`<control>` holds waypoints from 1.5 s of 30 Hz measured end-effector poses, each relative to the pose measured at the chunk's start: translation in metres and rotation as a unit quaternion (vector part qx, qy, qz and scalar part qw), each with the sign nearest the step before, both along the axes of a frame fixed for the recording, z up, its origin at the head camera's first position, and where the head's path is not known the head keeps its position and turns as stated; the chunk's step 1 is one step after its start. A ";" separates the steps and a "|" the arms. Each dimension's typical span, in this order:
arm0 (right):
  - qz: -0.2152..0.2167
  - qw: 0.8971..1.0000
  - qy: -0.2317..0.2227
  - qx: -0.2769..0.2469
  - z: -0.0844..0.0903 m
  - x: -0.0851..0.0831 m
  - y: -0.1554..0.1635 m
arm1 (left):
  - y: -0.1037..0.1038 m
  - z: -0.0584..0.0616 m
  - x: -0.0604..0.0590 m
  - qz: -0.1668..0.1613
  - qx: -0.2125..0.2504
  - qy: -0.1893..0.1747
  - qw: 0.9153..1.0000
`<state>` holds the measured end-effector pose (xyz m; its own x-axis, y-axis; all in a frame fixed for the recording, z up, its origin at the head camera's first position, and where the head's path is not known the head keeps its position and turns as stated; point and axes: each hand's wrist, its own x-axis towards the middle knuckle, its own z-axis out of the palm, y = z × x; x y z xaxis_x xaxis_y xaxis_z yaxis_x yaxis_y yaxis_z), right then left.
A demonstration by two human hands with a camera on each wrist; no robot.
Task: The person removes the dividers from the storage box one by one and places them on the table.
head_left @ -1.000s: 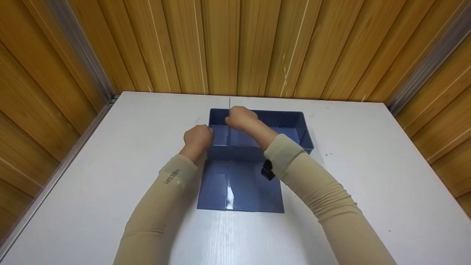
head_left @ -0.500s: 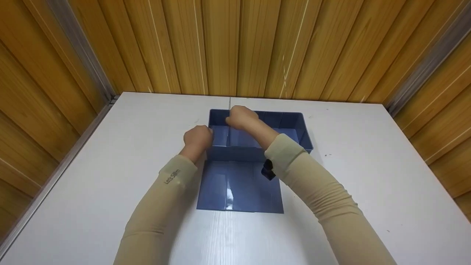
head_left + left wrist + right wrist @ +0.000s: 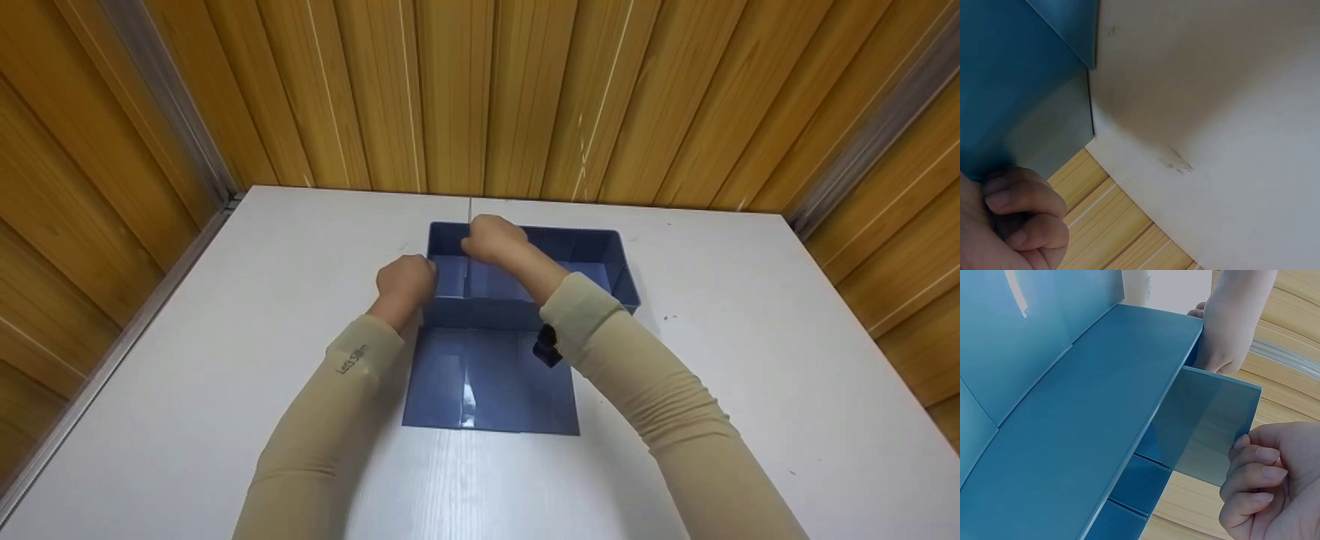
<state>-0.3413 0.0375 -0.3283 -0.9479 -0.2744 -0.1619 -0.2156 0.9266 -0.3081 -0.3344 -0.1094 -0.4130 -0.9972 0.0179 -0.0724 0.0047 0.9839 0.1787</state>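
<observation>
A blue plastic box [image 3: 487, 311] stands on the white table, with its inside facing up. My left hand [image 3: 406, 279] grips its front left corner at the rim, and the curled fingers show in the left wrist view. My right hand [image 3: 495, 240] is over the box, left of its middle. In the right wrist view, that hand [image 3: 1264, 478] pinches the edge of a thin, see-through blue divider [image 3: 1207, 422], which sticks up past the rim. In the head view the divider is seen nearly edge-on, and its lower part is partly hidden.
A flat, glossy blue panel [image 3: 491, 382] lies on the table directly in front of the box. Around the white table [image 3: 712, 360] stand wood-patterned walls [image 3: 450, 97] with grey metal posts at the corners. A small black device [image 3: 547, 346] is on the right wrist.
</observation>
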 end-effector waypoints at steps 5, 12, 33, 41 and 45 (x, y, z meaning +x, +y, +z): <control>0.004 1.000 0.004 -0.004 0.003 0.000 0.002 | 0.001 0.000 0.000 -0.003 -0.002 -0.001 1.000; 0.005 1.000 0.012 -0.003 0.007 0.002 0.003 | 0.002 0.002 0.002 -0.020 -0.020 -0.006 1.000; 0.001 0.999 0.031 -0.013 0.016 0.005 0.006 | -0.001 -0.001 -0.001 0.025 0.044 0.006 0.999; 0.003 1.000 0.025 -0.012 0.018 0.001 0.008 | -0.001 0.002 0.001 0.012 0.020 -0.005 1.000; 0.000 1.000 0.021 -0.014 0.019 0.002 0.009 | 0.000 -0.001 0.000 0.008 0.014 -0.001 1.000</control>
